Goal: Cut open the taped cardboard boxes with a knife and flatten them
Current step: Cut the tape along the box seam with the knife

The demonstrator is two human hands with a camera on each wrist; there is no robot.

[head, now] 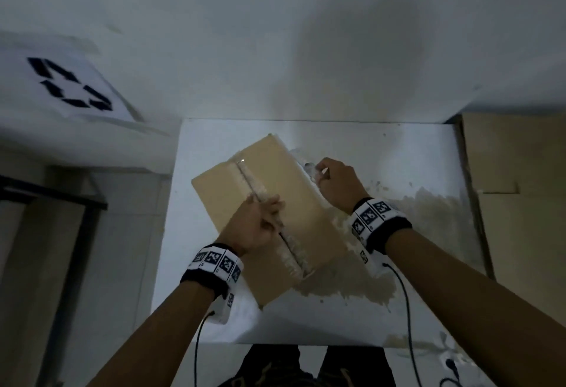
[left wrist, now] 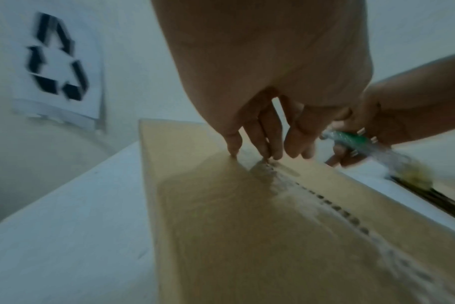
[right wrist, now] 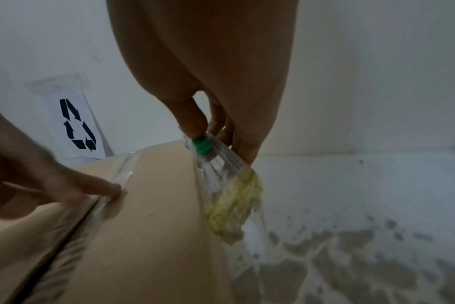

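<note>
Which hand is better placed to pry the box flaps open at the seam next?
Left. The left hand already has its fingertips on the box seam, which looks slit. The right hand is off the box's right edge, gripping a green knife tangled in peeled tape.

Your right hand pinches a green-handled knife wrapped in clear tape, just right of the cardboard box. Left fingertips press the box's slit seam. Far left, a recycling sign on the wall.
</note>
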